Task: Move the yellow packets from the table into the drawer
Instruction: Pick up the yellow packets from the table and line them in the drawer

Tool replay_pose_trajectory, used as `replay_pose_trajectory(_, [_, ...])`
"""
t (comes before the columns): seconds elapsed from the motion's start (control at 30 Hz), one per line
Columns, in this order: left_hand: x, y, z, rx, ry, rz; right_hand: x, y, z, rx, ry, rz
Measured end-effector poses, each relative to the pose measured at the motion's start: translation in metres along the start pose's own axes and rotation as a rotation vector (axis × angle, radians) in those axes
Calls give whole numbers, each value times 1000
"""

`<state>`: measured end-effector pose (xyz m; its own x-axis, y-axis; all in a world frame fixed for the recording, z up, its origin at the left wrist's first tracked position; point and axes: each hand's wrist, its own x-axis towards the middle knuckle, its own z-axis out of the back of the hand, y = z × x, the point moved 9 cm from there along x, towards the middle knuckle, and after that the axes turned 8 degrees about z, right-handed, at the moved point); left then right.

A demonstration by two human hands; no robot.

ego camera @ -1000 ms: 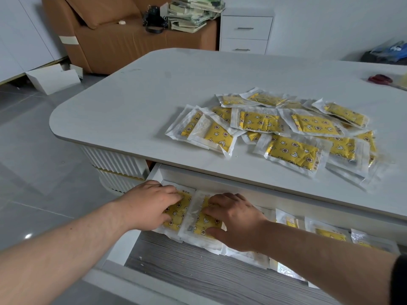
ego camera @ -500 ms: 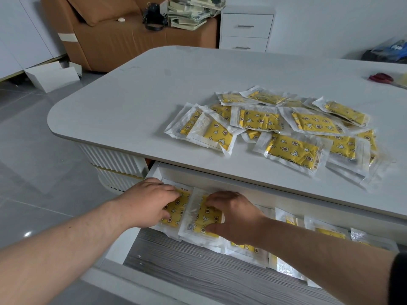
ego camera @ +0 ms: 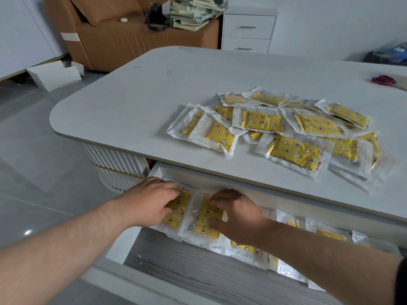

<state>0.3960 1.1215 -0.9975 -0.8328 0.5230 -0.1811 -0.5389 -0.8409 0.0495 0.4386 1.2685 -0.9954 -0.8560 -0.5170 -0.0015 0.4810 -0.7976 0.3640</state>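
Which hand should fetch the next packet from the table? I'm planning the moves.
Probably the right hand: the pile lies on the table's right side, above it. The left hand is farther away.

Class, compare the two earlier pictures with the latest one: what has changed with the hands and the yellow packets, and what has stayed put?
Very little. Both hands stay in the open drawer: the left hand still rests on one packet, while the right hand has spread its fingers slightly over the neighbouring packet, nudging it. Nothing was picked up or let go. The pile of packets on the table is unchanged.
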Motion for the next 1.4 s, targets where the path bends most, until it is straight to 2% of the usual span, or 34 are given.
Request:
replay_pose_trajectory(0.37, [1, 1, -3, 29, -9, -23, 2, -6, -8, -18, 26, -26])
replay_pose_trajectory(0.57, [-7, -5, 12, -1, 3, -3, -9, 7, 13, -27, 18, -15])
replay_pose_trajectory(0.77, [-27, -19, 55, -103, 106, 65, -53, 39, 42, -6, 244, 9])
replay_pose_trajectory(0.83, [-35, -31, 83, -143, 98, 77, -70, 45, 67, 20, 267, -19])
replay_pose_trajectory(0.97, [-45, -62, 142, -355, 67, 103, -96, 35, 135, 146, 94, -152])
replay_pose_trajectory(1.17, [-24, -70, 175, -578, -105, 249, -129, -18, 202, 271, -322, -384])
replay_pose_trajectory(1.23, [-16, -66, 171, -548, -177, 302, -137, -30, 205, 228, -368, -429])
replay_pose_trajectory(1.4, [12, -62, 159, -355, -267, 340, -144, -60, 201, 116, -361, -512])
